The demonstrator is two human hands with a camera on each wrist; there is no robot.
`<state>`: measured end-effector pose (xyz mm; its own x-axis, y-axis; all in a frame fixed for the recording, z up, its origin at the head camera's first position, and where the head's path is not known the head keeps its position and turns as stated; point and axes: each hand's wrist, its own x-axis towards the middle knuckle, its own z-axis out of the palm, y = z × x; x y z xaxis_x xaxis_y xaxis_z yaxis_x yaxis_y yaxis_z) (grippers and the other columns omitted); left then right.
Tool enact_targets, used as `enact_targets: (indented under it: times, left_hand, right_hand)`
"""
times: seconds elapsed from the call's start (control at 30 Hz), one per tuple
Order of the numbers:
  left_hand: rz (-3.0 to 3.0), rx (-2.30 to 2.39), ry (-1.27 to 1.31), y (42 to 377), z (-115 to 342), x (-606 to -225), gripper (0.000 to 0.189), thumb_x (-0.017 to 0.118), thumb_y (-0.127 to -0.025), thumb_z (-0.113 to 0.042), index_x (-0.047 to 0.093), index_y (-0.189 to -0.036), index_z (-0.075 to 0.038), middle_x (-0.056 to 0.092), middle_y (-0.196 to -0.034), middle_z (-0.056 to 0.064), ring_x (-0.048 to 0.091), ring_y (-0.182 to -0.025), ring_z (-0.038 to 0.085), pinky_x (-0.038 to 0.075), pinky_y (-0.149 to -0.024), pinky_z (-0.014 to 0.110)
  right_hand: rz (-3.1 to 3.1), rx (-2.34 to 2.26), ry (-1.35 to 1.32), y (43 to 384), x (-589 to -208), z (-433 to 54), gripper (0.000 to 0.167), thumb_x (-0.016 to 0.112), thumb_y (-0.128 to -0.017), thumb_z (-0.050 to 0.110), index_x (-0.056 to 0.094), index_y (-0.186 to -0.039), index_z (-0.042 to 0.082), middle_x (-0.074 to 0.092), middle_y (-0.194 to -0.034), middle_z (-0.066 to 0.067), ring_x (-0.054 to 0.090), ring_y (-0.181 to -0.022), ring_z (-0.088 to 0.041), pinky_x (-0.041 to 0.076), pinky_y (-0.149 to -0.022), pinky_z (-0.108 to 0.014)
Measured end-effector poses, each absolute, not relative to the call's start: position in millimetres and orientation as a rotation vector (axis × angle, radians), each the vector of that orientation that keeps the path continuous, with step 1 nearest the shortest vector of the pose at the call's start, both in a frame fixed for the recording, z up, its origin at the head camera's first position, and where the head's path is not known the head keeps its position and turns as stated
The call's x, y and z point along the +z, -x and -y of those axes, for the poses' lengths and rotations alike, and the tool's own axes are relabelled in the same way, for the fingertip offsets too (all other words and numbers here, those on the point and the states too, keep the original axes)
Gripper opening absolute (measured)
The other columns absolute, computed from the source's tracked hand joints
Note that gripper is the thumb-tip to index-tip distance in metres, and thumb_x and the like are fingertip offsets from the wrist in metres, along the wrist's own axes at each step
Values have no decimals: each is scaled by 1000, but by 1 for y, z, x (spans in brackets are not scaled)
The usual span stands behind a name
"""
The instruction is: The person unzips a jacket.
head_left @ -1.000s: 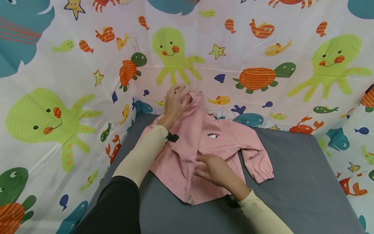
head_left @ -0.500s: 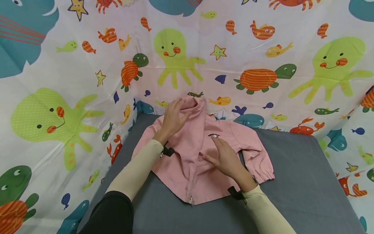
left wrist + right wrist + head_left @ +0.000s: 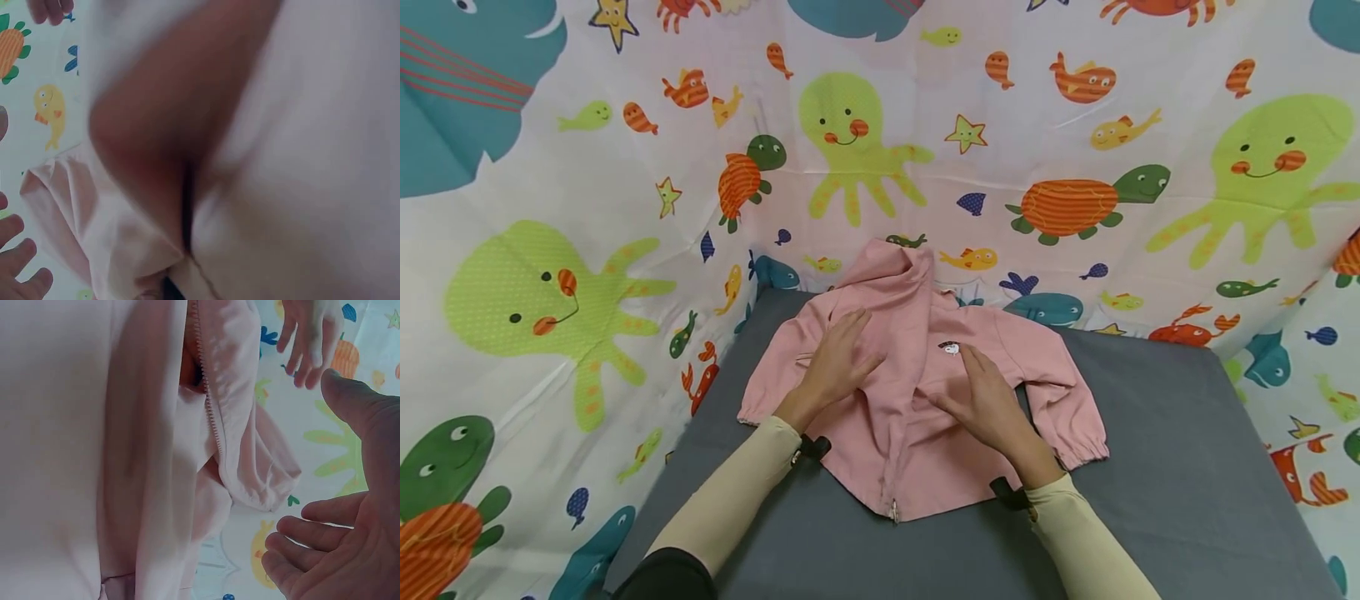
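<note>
A pink hooded jacket lies front up, its hood against the back cloth and a sleeve spread to either side. Its zipper pull hangs at the bottom hem. Over the jacket's left half is my left hand, fingers loosely extended and holding nothing. My right hand hovers over the right half, just below the small printed badge, thumb apart from the fingers. In the right wrist view, zipper teeth show along the jacket's edge, and the right palm holds nothing.
A grey surface lies under the jacket. White cloth printed with sea animals rises behind it and along both sides. A dark strap with a small camera sits on the left wrist, and a similar one on the right.
My left hand has come away from the hood and moved down toward me over the jacket's left half. The right hand has shifted up and right. The hood has settled slightly.
</note>
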<state>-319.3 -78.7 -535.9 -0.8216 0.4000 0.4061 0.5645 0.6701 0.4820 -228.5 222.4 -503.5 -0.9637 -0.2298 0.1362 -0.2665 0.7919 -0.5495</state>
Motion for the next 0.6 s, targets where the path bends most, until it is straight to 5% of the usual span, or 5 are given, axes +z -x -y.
enact_targets:
  times: [0.6]
  left_hand:
    - [2515, -1019, 1013, 260, 93, -561, 70, 82, -100, -30, 56, -157, 1, 62, -157, 20, 65, -141, 34, 52, -116, 55]
  right_hand:
    - [2839, 938, -506, 219, -524, -218, 84, 84, -98, 33, 46, -163, -4, 51, -164, -27, 51, -152, -47, 44, -120, -64]
